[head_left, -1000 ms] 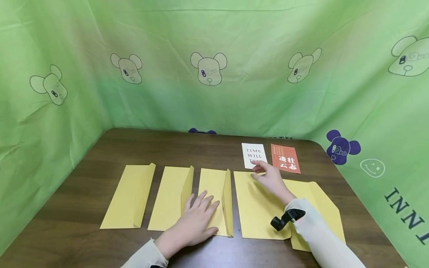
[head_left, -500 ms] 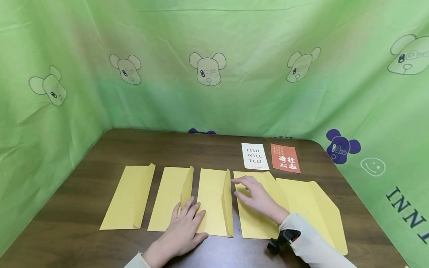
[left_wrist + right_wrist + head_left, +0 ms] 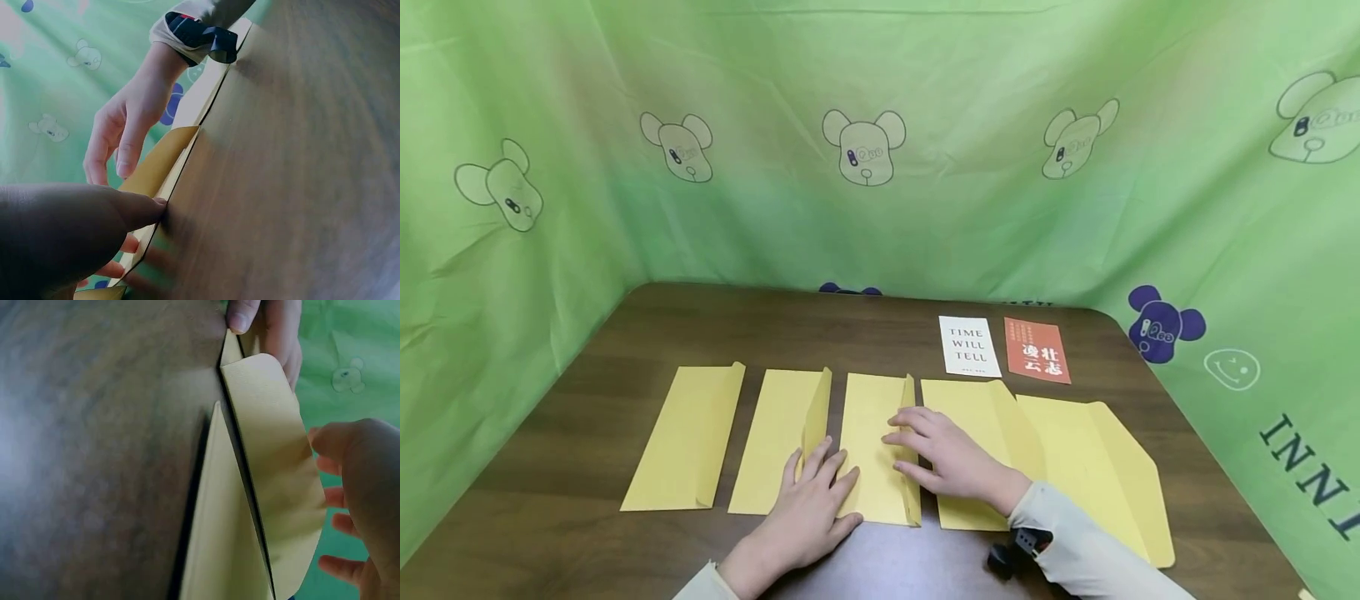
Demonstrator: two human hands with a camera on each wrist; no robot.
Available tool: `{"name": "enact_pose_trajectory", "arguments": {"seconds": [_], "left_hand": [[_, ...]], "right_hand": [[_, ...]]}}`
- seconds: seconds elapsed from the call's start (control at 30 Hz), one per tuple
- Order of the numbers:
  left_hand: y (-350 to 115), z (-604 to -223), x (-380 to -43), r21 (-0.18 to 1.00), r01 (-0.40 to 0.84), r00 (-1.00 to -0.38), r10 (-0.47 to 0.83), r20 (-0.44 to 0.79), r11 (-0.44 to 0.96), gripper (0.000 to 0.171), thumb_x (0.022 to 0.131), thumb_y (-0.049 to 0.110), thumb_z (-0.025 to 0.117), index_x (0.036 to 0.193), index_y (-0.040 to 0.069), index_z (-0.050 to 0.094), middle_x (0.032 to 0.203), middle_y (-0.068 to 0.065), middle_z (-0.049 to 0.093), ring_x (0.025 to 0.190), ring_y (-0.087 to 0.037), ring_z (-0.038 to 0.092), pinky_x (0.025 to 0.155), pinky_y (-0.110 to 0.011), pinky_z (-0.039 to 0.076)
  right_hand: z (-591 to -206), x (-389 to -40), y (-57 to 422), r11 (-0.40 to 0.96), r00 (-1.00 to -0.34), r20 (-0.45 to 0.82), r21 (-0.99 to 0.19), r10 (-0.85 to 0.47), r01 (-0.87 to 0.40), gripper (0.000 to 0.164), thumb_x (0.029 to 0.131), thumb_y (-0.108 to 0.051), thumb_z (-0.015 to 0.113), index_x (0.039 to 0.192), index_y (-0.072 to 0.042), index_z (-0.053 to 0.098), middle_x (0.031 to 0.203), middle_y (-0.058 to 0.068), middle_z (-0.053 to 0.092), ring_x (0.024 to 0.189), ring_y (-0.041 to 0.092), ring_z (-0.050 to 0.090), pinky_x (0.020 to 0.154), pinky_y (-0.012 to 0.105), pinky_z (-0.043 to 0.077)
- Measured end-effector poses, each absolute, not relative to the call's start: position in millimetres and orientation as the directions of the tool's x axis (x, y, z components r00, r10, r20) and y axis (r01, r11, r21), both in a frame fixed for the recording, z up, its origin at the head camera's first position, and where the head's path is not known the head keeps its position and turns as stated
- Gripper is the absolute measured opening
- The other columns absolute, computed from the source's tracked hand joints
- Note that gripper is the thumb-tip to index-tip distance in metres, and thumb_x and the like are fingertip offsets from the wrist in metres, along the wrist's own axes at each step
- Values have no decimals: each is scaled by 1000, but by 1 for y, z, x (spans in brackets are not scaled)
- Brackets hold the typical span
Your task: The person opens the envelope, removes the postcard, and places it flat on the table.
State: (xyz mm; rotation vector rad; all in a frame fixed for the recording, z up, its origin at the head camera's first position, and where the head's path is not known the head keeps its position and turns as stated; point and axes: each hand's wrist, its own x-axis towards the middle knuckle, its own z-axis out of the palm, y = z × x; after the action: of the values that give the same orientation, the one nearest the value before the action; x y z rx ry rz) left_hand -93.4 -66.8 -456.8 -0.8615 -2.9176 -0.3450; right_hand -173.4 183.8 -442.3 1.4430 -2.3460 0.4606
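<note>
Several yellow paper envelopes lie in a row. My left hand (image 3: 808, 510) rests, fingers spread, over the near ends of the second envelope (image 3: 778, 425) and the middle envelope (image 3: 867, 433). Its thumb touches the middle envelope's near edge in the left wrist view. The flap (image 3: 269, 431) of that envelope stands partly raised. My right hand (image 3: 953, 457) hovers at this flap, fingers loosely bent and apart, reaching over it from the right. In the right wrist view its fingertips (image 3: 319, 437) are right at the flap's outer edge, with nothing gripped.
To the left lies another envelope (image 3: 681, 442). On the right are an envelope (image 3: 962, 500) with its flap open and one more envelope (image 3: 1067, 442) beside it. A white card (image 3: 970, 346) and a red card (image 3: 1037, 350) lie behind them. Green cloth (image 3: 760, 225) surrounds the table (image 3: 760, 317).
My right hand has moved left and nearer, from beside the white card to the middle envelope's flap. The fourth envelope's flap has come into view. My left hand has slid slightly left and back.
</note>
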Motion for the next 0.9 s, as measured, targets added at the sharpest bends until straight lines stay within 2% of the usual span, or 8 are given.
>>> {"name": "enact_pose_trajectory", "arguments": {"seconds": [0.17,0.3,0.43,0.7,0.9], "left_hand": [[-69,-456,-93,200,540,-841,523,137,817,52,94,44,63,133,10,63,143,-14,51,143,-37,31,107,-65,25],[-70,-456,-92,202,537,-843,516,152,819,51,93,44,64,132,10,64,142,-13,51,142,-37,31,106,-65,25],[-69,-457,-92,209,532,-846,510,153,820,52,93,44,64,132,10,64,142,-13,51,142,-38,31,107,-65,25],[-68,-457,-92,212,542,-840,516,170,813,51,92,44,65,132,11,64,142,-13,52,142,-38,32,106,-66,26],[-68,-456,-91,213,547,-837,520,171,810,51,93,43,65,132,11,64,142,-13,51,142,-38,32,105,-66,26]], "right_hand": [[-442,-174,183,370,-324,479,2,-816,-929,33,104,-36,49,109,-12,71,116,9,66,120,29,56,99,45,45],[-440,-176,185,335,-279,476,36,-834,-942,30,103,-34,52,97,-13,73,109,6,67,117,28,58,99,46,45],[-438,-175,190,315,-258,475,44,-841,-948,29,102,-31,54,89,-13,73,104,6,68,113,29,60,98,49,46],[-432,-172,205,332,-246,520,78,-818,-940,42,105,-31,44,77,-13,71,95,4,67,104,26,63,97,52,45],[-431,-172,215,316,-213,534,109,-818,-942,39,103,-27,47,72,-13,67,89,1,65,95,22,63,94,53,47]]}}
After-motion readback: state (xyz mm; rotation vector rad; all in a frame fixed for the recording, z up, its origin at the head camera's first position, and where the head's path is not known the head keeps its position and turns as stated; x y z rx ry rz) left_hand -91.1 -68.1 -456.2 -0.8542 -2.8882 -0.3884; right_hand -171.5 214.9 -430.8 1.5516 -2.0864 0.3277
